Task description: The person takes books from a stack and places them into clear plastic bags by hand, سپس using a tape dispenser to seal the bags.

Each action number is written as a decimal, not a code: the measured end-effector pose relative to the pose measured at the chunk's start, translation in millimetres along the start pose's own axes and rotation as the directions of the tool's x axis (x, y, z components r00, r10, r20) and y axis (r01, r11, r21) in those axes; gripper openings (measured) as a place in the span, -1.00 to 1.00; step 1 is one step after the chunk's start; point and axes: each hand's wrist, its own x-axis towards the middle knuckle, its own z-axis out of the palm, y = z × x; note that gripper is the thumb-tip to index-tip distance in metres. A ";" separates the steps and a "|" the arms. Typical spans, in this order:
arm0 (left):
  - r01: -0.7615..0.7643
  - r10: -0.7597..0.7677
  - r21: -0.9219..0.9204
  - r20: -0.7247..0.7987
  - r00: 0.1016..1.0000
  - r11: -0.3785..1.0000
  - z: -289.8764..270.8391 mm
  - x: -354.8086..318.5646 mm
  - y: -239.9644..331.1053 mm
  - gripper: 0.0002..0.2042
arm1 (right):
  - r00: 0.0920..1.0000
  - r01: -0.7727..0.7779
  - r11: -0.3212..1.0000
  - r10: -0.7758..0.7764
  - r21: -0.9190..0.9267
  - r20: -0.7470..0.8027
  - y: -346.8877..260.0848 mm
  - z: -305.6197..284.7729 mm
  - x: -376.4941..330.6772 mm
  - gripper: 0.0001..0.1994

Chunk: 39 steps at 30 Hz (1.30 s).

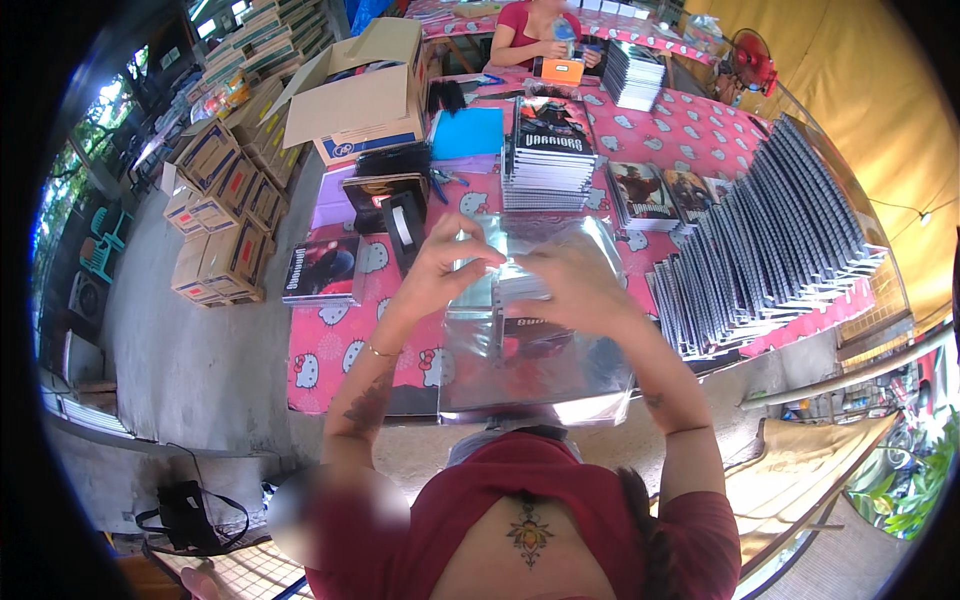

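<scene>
In front of me on the table lies a glossy clear plastic wrapper (590, 385), part of what looks like a flat pile of such film. A dark-covered notebook (530, 338) shows at its middle, partly hidden by my right hand. My left hand (455, 262) is curled, thumb and forefinger pinched at the film's bright edge above the notebook. Close beside it my right hand (575, 285) bends over the notebook, fingertips meeting the same film edge. The fingertips nearly touch each other. Glare hides exactly how the film is folded there.
A long leaning row of spiral-bound notebooks (770, 240) fills the right side. A notebook stack (548, 160) stands ahead, with smaller piles (325, 270) at left. An open carton (365, 100) sits at the far left. A co-worker (545, 40) sits across the table.
</scene>
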 end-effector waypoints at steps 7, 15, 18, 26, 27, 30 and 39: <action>0.079 -0.078 -0.006 0.041 0.996 0.997 8.7 10.2 7.3 -0.89 | 0.887 -0.021 0.919 0.199 0.393 -0.416 75.1 -52.8 -35.1 -0.46; -0.080 0.066 0.185 0.084 0.994 0.979 52.1 38.1 6.8 -0.88 | 0.976 0.216 0.954 -0.215 0.209 -0.029 90.3 55.4 -75.5 -0.30; -0.132 0.094 0.308 0.135 0.986 0.942 76.3 42.0 -3.4 -0.91 | 0.986 0.154 0.965 -0.165 0.213 0.030 89.3 63.6 -72.1 -0.34; 0.029 0.011 0.469 -0.082 0.997 0.882 102.9 39.8 -15.5 -0.42 | 0.988 0.151 0.926 -0.140 0.345 -0.058 88.5 63.4 -67.5 -0.47; 0.055 0.020 0.469 -0.154 0.988 0.882 99.9 45.0 -4.9 -0.36 | 0.989 0.150 0.921 -0.142 0.359 -0.051 90.3 59.2 -64.7 -0.48; 0.077 -0.084 -0.114 -0.057 0.995 0.990 69.9 34.7 40.6 -0.37 | 0.913 0.054 0.746 0.232 0.664 -0.335 118.0 57.7 -39.9 -0.52; 0.175 -0.214 -0.177 -0.231 0.949 0.968 32.9 15.2 63.8 -0.76 | 0.968 -0.034 0.796 0.176 0.604 -0.178 96.1 6.4 27.9 -0.65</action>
